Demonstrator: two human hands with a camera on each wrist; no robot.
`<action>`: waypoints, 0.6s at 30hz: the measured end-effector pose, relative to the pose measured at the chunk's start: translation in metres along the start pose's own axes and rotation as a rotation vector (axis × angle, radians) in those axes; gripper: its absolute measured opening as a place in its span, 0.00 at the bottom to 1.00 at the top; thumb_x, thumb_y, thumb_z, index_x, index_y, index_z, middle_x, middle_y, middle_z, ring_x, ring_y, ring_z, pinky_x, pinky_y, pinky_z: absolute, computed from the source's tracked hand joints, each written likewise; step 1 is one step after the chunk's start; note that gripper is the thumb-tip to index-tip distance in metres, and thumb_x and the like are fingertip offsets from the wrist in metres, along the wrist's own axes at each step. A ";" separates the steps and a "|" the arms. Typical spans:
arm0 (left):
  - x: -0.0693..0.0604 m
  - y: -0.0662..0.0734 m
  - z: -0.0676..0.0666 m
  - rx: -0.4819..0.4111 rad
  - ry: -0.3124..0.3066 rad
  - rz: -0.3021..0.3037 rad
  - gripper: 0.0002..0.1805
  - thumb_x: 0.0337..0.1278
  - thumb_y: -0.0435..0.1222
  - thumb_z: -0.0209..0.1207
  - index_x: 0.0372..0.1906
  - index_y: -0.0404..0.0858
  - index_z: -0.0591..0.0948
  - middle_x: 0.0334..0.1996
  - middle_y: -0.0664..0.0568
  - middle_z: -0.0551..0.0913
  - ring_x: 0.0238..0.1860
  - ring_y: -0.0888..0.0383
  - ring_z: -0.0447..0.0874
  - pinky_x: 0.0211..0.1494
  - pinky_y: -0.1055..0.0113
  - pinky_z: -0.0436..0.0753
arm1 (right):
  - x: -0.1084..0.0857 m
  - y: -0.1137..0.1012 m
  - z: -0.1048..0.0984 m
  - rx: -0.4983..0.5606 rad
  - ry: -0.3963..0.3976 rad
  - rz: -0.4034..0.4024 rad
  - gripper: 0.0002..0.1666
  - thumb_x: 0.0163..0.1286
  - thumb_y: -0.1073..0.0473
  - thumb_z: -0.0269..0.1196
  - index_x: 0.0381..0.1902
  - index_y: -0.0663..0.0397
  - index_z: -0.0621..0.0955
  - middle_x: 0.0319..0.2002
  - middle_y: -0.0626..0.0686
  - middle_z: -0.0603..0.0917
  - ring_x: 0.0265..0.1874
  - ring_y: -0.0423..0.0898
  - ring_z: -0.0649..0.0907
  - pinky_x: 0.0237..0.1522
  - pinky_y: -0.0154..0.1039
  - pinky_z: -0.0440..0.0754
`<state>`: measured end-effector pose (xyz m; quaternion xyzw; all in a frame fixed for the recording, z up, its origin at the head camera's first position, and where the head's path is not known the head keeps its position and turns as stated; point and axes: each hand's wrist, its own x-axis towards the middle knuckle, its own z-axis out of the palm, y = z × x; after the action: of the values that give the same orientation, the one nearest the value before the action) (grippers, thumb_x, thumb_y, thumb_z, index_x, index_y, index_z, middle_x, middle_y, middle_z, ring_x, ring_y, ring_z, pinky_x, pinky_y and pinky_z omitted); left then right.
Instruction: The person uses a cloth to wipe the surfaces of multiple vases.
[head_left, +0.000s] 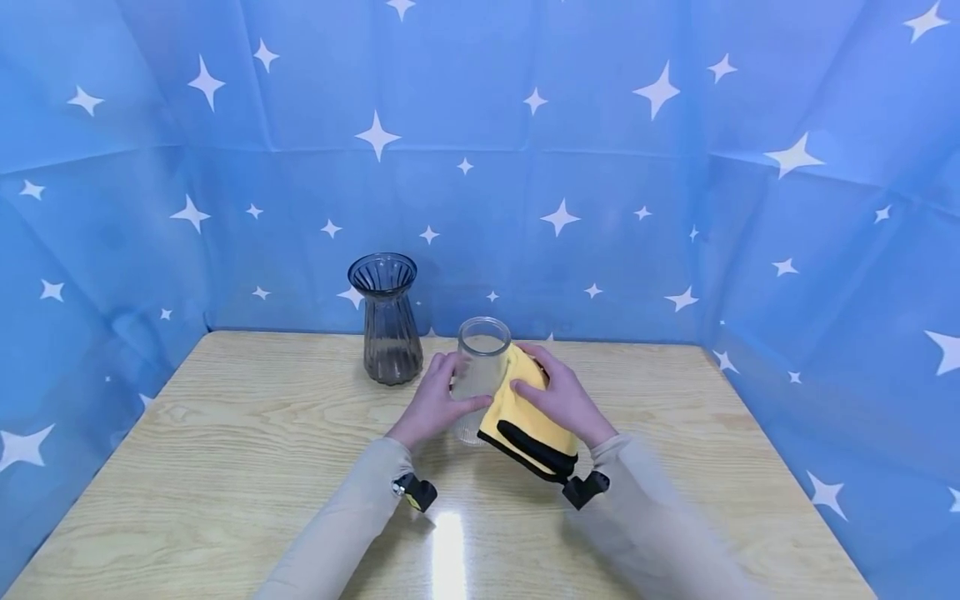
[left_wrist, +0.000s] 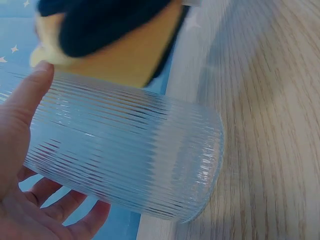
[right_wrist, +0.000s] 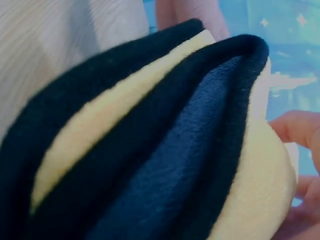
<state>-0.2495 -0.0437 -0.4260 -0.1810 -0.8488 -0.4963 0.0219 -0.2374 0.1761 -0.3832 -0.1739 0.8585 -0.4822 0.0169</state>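
A clear ribbed glass vase (head_left: 480,377) is upright near the back middle of the table. My left hand (head_left: 438,402) grips its left side, the thumb across the near side and the other fingers curled around it in the left wrist view. My right hand (head_left: 561,398) holds a folded yellow cloth (head_left: 517,410) with black edging, pressed to the vase's right side. Dark-edged folds of the cloth (right_wrist: 100,120) fill much of the right wrist view and hide part of that hand. Whether the base of the vase (left_wrist: 200,165) touches the tabletop, I cannot tell.
A grey fluted glass vase (head_left: 392,333) with a flared rim stands to the left of the clear one, near the back edge. Blue curtains (head_left: 480,183) with white stars enclose the wooden table (head_left: 225,467) at the back and sides.
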 end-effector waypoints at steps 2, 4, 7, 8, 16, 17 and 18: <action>0.000 -0.001 -0.001 0.006 -0.001 -0.003 0.38 0.50 0.48 0.70 0.63 0.40 0.69 0.48 0.47 0.67 0.48 0.53 0.70 0.50 0.58 0.77 | -0.001 0.008 0.005 0.034 -0.017 0.016 0.34 0.69 0.60 0.61 0.70 0.55 0.65 0.55 0.62 0.77 0.42 0.50 0.82 0.39 0.42 0.82; -0.001 -0.001 -0.001 0.009 -0.004 -0.011 0.39 0.50 0.50 0.70 0.65 0.40 0.68 0.49 0.47 0.67 0.48 0.54 0.70 0.50 0.59 0.77 | -0.002 0.015 0.010 0.074 -0.030 0.041 0.34 0.70 0.61 0.61 0.71 0.56 0.64 0.55 0.63 0.76 0.44 0.50 0.82 0.40 0.41 0.82; -0.002 -0.001 -0.002 0.004 -0.004 -0.009 0.41 0.49 0.50 0.70 0.66 0.41 0.67 0.49 0.49 0.67 0.49 0.53 0.69 0.49 0.58 0.77 | -0.003 0.021 0.016 0.122 -0.038 0.078 0.34 0.70 0.62 0.60 0.71 0.58 0.62 0.57 0.63 0.76 0.44 0.51 0.81 0.42 0.42 0.82; -0.002 -0.001 -0.002 0.000 -0.003 -0.013 0.41 0.49 0.50 0.71 0.66 0.41 0.67 0.49 0.49 0.67 0.49 0.53 0.69 0.49 0.58 0.77 | -0.004 0.022 0.018 0.127 -0.035 0.084 0.34 0.70 0.62 0.60 0.71 0.59 0.62 0.57 0.64 0.76 0.44 0.51 0.81 0.43 0.43 0.81; -0.002 -0.001 0.000 -0.038 0.017 -0.026 0.40 0.46 0.48 0.72 0.65 0.42 0.69 0.49 0.50 0.68 0.51 0.53 0.70 0.52 0.57 0.77 | -0.014 0.039 0.032 0.009 -0.031 0.123 0.34 0.71 0.58 0.59 0.71 0.59 0.63 0.58 0.59 0.76 0.45 0.48 0.80 0.48 0.47 0.78; -0.001 -0.001 0.001 -0.040 0.018 -0.023 0.40 0.46 0.48 0.73 0.65 0.42 0.69 0.49 0.50 0.68 0.51 0.54 0.70 0.52 0.57 0.77 | -0.015 0.043 0.034 -0.015 -0.027 0.126 0.33 0.71 0.58 0.59 0.71 0.59 0.64 0.59 0.59 0.76 0.45 0.48 0.80 0.49 0.48 0.77; -0.001 -0.001 0.002 -0.041 0.018 -0.019 0.39 0.46 0.48 0.73 0.64 0.43 0.70 0.49 0.50 0.68 0.51 0.54 0.70 0.52 0.58 0.77 | -0.015 0.046 0.035 -0.031 -0.025 0.129 0.33 0.71 0.58 0.59 0.71 0.59 0.64 0.59 0.59 0.76 0.46 0.49 0.80 0.50 0.49 0.77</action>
<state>-0.2491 -0.0431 -0.4280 -0.1690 -0.8400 -0.5152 0.0210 -0.2290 0.1738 -0.4423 -0.1243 0.8749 -0.4647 0.0561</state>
